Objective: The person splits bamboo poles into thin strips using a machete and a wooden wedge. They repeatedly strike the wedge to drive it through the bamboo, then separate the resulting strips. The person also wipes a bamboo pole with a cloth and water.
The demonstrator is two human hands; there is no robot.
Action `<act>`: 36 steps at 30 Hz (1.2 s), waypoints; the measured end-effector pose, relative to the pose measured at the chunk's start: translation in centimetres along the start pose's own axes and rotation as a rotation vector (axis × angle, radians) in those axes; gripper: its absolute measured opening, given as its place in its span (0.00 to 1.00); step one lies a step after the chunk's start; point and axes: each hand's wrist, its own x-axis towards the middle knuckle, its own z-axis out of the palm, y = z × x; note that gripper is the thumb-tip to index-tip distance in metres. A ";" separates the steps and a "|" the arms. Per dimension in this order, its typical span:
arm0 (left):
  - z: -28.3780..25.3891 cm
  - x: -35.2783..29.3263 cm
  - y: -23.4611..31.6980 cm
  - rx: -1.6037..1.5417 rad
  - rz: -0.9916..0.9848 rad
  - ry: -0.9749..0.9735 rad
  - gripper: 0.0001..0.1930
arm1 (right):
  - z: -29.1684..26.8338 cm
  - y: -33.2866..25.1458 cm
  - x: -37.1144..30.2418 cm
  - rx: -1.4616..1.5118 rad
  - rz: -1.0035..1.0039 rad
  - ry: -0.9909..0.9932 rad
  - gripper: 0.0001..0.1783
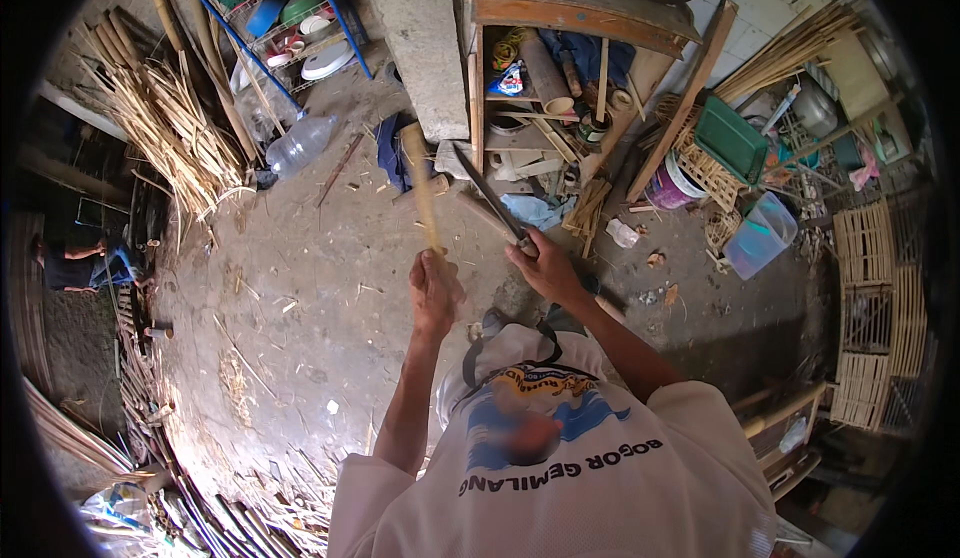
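Note:
My left hand is closed around the lower end of a pale piece of bamboo, which points up and away from me. Motion smears the bamboo and part of that hand. In my right hand is the handle of a long knife. Its dark blade slants up and to the left, its tip near the upper part of the bamboo. A gap shows between blade and bamboo in this view. Both hands are in front of my body, above the concrete floor.
Bundled bamboo sticks lean at the far left, beside a clear plastic bottle. A wooden cabinet holding tools stands ahead. To the right are a green basket and a clear tub. Another person is at the left edge.

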 end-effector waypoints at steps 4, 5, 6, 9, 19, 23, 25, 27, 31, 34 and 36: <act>1.5 -1.8 1.0 0.015 -0.066 -0.084 0.22 | -1.4 0.6 -0.1 -0.343 0.083 -0.188 0.22; 2.0 -2.2 1.4 0.112 -0.059 -0.098 0.22 | -1.3 1.1 -0.6 -0.349 0.052 -0.211 0.21; 2.5 -2.6 1.8 0.209 -0.051 -0.113 0.22 | -1.4 1.4 -0.9 -0.355 0.022 -0.233 0.20; 4.0 -4.1 3.4 0.353 -0.132 -0.140 0.21 | -3.0 2.6 -0.8 -0.552 -0.009 -0.264 0.15; 2.7 -5.2 3.2 0.310 -0.303 -0.196 0.18 | -4.6 7.6 -0.2 -0.612 0.100 -0.106 0.14; 2.6 -5.5 2.3 0.310 -0.305 -0.209 0.17 | -6.0 6.9 0.6 -0.644 0.057 -0.186 0.17; 2.9 -5.7 3.3 0.341 -0.323 -0.207 0.17 | -6.2 7.1 0.7 -0.675 0.090 -0.197 0.18; 2.8 -5.8 2.6 0.335 -0.355 -0.233 0.17 | -7.3 10.7 2.3 -0.668 0.294 -0.031 0.20; 1.8 -5.5 1.8 0.281 -0.361 -0.276 0.17 | -6.1 11.3 1.5 -0.652 0.195 -0.121 0.23; 1.4 -6.0 3.3 0.379 -0.336 -0.245 0.17 | -6.2 10.9 0.3 -0.703 0.109 -0.205 0.23; 1.3 -6.0 3.5 0.370 -0.376 -0.238 0.15 | -8.3 14.6 2.1 -0.731 0.292 -0.084 0.21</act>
